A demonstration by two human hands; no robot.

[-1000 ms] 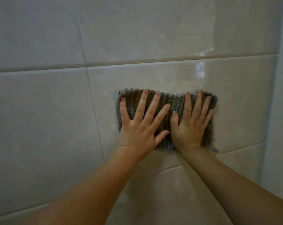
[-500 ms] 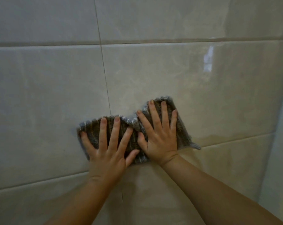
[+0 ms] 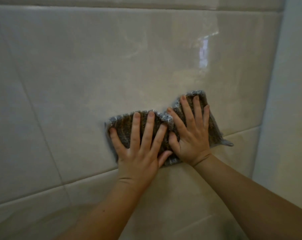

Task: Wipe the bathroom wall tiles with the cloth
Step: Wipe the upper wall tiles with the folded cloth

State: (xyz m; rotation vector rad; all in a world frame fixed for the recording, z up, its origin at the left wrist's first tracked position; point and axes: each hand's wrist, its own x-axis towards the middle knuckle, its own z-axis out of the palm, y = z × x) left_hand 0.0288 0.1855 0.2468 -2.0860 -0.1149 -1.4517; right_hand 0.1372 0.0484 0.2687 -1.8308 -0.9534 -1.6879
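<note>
- Head view: the cloth [image 3: 165, 130] lies flat against the wall tiles [image 3: 94, 75], low on the large tile and just above the grout line [image 3: 87, 177]. The left hand [image 3: 139, 149] and right hand [image 3: 191, 135] press it with fingers spread; neither grip is closed around it.
- Against half a second ago, cloth and hands sit further right in the picture, nearer the corner [image 3: 271, 101], still bunched in the middle with the right side higher.
- Judgement: the wipe is mid-stroke, working rightwards; much tile remains to be covered.

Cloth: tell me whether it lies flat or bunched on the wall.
Bunched in the middle. The cloth kinks upward between the left hand and right hand, whose spread fingers press it against the tile.
</note>
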